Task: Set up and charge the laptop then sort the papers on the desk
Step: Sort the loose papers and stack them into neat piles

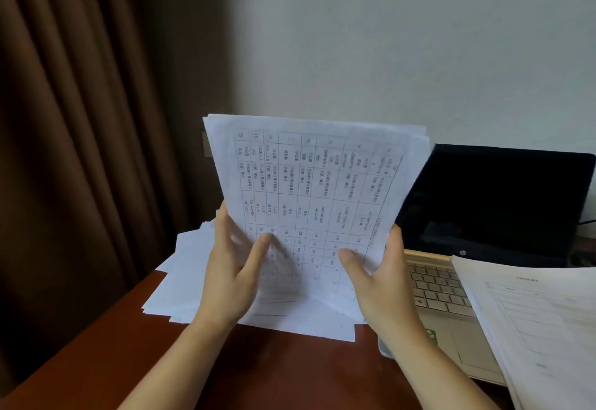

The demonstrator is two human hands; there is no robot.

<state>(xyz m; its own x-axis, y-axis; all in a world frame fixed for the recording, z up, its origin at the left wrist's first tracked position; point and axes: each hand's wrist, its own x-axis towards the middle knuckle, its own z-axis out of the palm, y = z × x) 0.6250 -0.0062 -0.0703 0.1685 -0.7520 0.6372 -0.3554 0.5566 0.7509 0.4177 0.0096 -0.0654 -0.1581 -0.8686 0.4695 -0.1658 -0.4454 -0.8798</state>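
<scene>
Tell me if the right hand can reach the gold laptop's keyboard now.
Probably yes, once freed: the right hand grips the sheaf of white printed sheets beside the gold laptop's keyboard. Its left keys lie bare; a white paper stack covers the right side.

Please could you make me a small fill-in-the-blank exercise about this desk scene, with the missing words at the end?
1. The left hand and the right hand hold up a sheaf of papers whose front sheet shows a printed ____.
2. The open laptop stands to the ____ of that sheaf.
3. A second stack of papers lies partly over the laptop's ____.
Missing words: table; right; keyboard.
</scene>
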